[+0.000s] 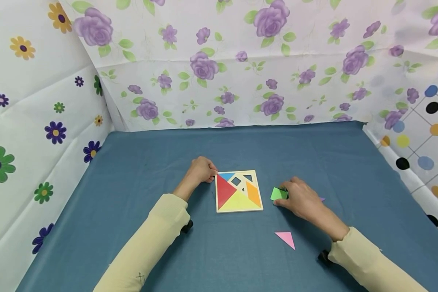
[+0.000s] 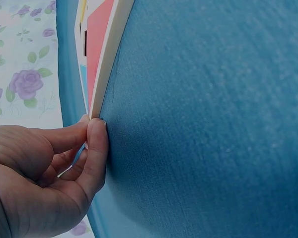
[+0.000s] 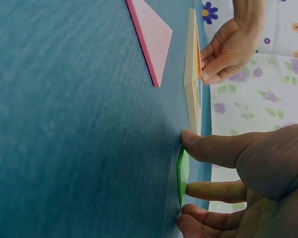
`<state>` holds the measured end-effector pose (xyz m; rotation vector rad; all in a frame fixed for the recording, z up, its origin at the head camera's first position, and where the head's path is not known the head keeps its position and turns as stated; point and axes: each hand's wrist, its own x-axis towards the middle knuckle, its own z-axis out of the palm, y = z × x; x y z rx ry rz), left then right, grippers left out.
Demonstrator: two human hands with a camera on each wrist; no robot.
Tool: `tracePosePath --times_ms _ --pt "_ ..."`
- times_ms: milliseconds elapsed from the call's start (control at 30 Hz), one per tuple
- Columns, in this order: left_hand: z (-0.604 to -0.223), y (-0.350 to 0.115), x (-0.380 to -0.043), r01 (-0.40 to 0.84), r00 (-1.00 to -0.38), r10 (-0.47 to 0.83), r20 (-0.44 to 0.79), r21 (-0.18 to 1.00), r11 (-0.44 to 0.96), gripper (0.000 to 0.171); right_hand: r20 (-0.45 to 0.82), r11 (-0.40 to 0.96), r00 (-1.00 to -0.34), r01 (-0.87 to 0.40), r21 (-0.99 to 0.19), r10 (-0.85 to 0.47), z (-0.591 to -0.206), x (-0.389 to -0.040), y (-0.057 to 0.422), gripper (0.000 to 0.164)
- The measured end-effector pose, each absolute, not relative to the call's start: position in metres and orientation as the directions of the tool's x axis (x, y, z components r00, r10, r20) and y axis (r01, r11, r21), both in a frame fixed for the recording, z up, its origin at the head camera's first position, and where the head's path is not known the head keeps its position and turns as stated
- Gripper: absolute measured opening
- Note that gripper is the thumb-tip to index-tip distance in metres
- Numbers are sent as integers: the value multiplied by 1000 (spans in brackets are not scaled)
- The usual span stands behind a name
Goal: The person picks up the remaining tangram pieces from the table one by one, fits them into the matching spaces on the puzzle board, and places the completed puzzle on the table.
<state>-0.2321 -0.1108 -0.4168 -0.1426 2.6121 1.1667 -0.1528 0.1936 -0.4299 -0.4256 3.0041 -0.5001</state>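
A square tangram tray (image 1: 239, 211) with a pale rim lies on the blue cloth. Set in it are a red triangle (image 1: 224, 192), a yellow triangle (image 1: 238, 202), an orange parallelogram (image 1: 253, 194) and a blue piece (image 1: 227, 176); gaps show near its top right. My left hand (image 1: 201, 169) pinches the tray's far left corner between thumb and forefinger, seen closely along the tray edge (image 2: 108, 64). To the right of the tray, my right hand (image 1: 302, 197) holds a green square tangram piece (image 1: 278, 194) by its edges, thumb on the near side, fingers opposite.
A pink triangle (image 1: 286, 239) lies on the cloth nearer me, right of the tray. A purple piece (image 1: 322, 199) peeks out behind my right wrist, mostly hidden. Flowered sheets (image 1: 204, 93) rise behind the table's far edge and at the left side; a dotted one hangs right.
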Motion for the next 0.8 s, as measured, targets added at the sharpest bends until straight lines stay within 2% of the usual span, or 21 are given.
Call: tracePosePath --times_ms 800 --pt "-419 -109 -234 -218 -954 3 -299 702 677 9 -87 900 -964 -200 -387 -252 -427 -159 189 44"
